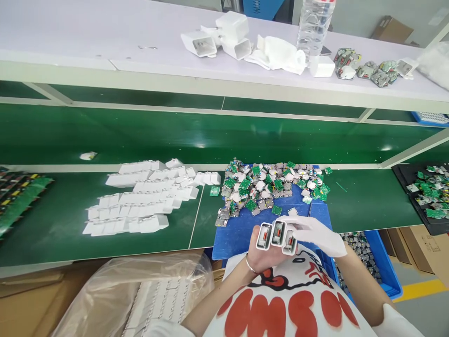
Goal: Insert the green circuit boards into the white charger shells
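Three white plastic charger housings [278, 234] stand side by side in my bare left hand [261, 260], open ends up, with electronic parts visible inside. My left fingers are wrapped around them. My right hand [317, 234], in a white glove, reaches in from the right with its fingers and thumb on the rightmost housing [289, 242]. The far fingertips of that hand are partly hidden. Just beyond both hands, a heap of small green and grey circuit boards [261, 185] lies on a blue mat [238, 234].
Rows of white housings [140, 201] stand on the green bench to the left. The shelf [115, 42] above holds a water bottle [315, 28], housings and boards. A blue crate [393, 285] sits below right; a plastic-lined box [157, 299] below left. A black tray [403, 180] of boards lies right.
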### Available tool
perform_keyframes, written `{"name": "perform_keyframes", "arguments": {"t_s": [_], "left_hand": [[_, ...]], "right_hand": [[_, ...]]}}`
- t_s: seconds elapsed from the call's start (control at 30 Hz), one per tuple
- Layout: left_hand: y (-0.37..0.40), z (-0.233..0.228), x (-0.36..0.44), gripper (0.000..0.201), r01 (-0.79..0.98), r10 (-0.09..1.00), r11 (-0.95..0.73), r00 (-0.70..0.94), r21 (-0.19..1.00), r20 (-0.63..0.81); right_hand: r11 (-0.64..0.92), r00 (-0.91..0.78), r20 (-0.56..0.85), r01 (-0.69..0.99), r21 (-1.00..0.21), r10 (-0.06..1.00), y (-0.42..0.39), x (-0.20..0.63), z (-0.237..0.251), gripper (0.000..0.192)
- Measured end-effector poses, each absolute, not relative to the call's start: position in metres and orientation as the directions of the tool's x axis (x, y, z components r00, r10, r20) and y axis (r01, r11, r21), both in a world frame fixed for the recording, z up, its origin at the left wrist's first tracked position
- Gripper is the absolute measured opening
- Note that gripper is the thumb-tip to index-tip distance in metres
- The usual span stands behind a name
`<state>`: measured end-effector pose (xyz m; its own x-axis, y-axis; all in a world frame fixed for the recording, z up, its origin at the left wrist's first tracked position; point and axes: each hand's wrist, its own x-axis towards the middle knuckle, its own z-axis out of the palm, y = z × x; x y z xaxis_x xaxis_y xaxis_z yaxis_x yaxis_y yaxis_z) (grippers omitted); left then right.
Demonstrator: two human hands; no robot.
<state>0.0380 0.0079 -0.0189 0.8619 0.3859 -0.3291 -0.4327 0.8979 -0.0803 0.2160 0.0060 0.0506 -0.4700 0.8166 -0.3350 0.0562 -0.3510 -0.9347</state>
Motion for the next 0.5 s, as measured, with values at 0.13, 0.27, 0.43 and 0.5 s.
{"name": "perform_keyframes", "arguments": {"t_s": [0.13,0.27,0.43,0.5], "left_hand": [[0.006,-0.018,0.040,0.039,-0.433,0.384,0.901,0.833,-0.037,-0.398],[0.005,-0.019,0.041,0.042,-0.411,0.396,0.911,0.848,0.034,-0.354],[0.003,-0.015,0.043,0.042,-0.443,0.440,0.895,0.850,0.061,-0.290],[0.003,-0.012,0.043,0.044,-0.464,0.466,0.883,0.844,0.075,-0.266]], "right_hand": [[-0.293,-0.434,-0.351,0.197,-0.936,0.830,0.000,0.211,0.049,0.061],[-0.299,-0.422,-0.388,0.264,-0.917,0.819,-0.006,0.210,0.042,0.072],[-0.346,-0.400,-0.350,0.085,-0.934,0.847,-0.012,0.209,0.035,0.070],[-0.351,-0.420,-0.338,0.047,-0.935,0.842,-0.011,0.211,0.033,0.070]]}}
